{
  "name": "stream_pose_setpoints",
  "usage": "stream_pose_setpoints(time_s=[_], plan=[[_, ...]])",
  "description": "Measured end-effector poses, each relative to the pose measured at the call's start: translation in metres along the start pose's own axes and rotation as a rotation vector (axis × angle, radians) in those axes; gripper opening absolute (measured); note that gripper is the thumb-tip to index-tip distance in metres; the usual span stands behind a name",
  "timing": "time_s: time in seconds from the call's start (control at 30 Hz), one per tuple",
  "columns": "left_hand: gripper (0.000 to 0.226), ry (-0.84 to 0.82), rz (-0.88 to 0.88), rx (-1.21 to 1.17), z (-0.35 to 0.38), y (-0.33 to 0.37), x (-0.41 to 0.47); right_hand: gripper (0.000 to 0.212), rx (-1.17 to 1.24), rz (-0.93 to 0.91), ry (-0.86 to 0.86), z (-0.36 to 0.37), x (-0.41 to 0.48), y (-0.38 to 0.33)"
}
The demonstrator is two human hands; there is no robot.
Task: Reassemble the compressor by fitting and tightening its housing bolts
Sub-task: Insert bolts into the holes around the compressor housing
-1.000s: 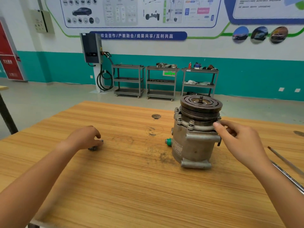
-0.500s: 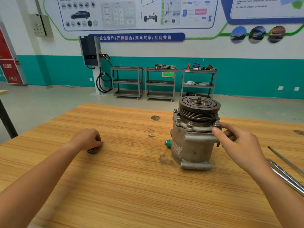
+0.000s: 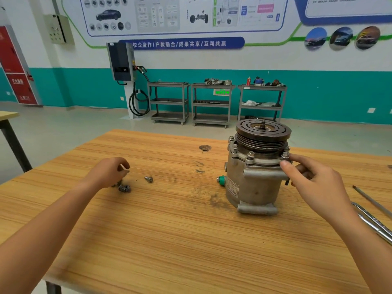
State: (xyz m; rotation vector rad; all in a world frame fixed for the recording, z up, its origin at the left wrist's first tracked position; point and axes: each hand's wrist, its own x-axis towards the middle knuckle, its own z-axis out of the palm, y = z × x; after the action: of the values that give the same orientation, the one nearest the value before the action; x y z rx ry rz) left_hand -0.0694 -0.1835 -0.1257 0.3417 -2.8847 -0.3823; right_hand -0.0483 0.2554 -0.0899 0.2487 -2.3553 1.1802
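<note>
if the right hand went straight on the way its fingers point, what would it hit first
The flange bolt on the compressor, directly ahead of the right hand. Its thumb and forefinger seem to pinch that bolt, so there is no free way.

The grey compressor (image 3: pixel 252 183) stands upright, pulley on top. My right fingertips (image 3: pixel 285 164) pinch a rim bolt (image 3: pixel 285 155). Loose bolts (image 3: pixel 124 188) lie just under my left fingers (image 3: pixel 122 166).

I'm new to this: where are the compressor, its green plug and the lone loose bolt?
compressor (image 3: pixel 252 187), head view, grey housing side.
green plug (image 3: pixel 221 180), head view, its cap.
lone loose bolt (image 3: pixel 149 179), head view, its middle.
</note>
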Motion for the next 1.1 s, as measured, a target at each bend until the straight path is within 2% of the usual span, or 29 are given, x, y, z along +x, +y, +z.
stream_pose_setpoints(time_s=[0.07, 0.23, 0.4, 0.57, 0.8, 0.93, 1.0, 1.1], plan=[[0.018, 0.073, 0.005, 0.037, 0.010, 0.000, -0.016, 0.037, 0.017, 0.011, -0.001, 0.000, 0.000, 0.001], [0.026, 0.136, 0.019, 0.099, 0.039, 0.008, -0.048, 0.041, 0.030, 0.023, -0.016, 0.003, -0.001, 0.000], [0.035, 0.118, 0.025, 0.189, 0.042, 0.017, -0.048, 0.043, 0.042, 0.024, -0.027, 0.002, -0.001, 0.002], [0.031, 0.149, 0.066, 0.232, 0.048, 0.029, -0.051, 0.044, 0.046, 0.029, -0.027, 0.003, -0.001, 0.003], [0.027, 0.153, 0.262, 0.092, 0.057, 0.047, -0.071, 0.043, 0.049, 0.026, -0.031, 0.004, -0.002, 0.003], [0.032, 0.097, 0.352, -0.010, 0.051, 0.051, -0.076, 0.042, 0.056, 0.025, -0.044, 0.003, -0.002, 0.003], [0.032, 0.068, 0.313, -0.124, 0.041, 0.047, -0.070, 0.039, 0.064, 0.028, -0.048, 0.002, -0.003, 0.004], [0.030, 0.098, 0.138, -0.411, 0.022, 0.036, -0.050, 0.035, 0.077, 0.031, -0.048, 0.002, -0.004, 0.004]])
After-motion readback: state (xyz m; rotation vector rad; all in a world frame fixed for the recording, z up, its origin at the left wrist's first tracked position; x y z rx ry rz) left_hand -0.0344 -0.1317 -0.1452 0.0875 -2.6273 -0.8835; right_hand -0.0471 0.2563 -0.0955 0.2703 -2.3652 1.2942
